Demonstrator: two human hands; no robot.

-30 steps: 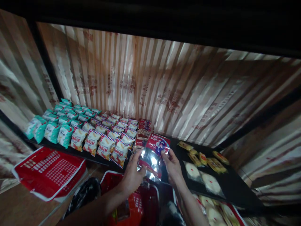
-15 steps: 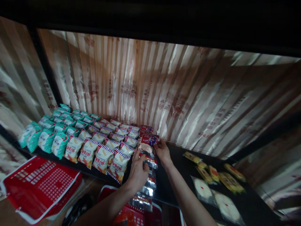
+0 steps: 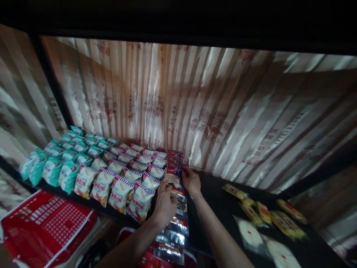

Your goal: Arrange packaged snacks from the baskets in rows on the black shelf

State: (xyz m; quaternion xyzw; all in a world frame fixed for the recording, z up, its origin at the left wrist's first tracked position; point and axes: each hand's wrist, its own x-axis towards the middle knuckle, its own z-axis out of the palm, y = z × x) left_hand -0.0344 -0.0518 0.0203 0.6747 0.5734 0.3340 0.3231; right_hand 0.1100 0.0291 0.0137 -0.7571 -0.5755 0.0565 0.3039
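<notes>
A strip of dark red and silver snack packets [image 3: 173, 171] runs from the back of the black shelf over its front edge. My left hand [image 3: 165, 204] is closed on the strip's left side, its fingers curled over the foil. At the right edge of an upper packet, my right hand [image 3: 191, 181] pinches with thumb and fingers. The strip's rear end lies against the curtain, with several red tops overlapping there. Just left of the strip stand rows of white snack bags [image 3: 141, 201] with red and blue striped tops. My left palm hides part of the foil.
Turquoise bags [image 3: 68, 176] fill the shelf's left end. Yellow packets [image 3: 263, 212] and round white flat packs [image 3: 249, 232] lie on the right. A red basket [image 3: 47, 227] stands below at left, another under my arms. A striped curtain [image 3: 156, 89] hangs behind.
The red tops at the rear now overlap more closely, and the packet in my hands sits slightly farther back. Both hands stay on the strip. The view has shifted slightly.
</notes>
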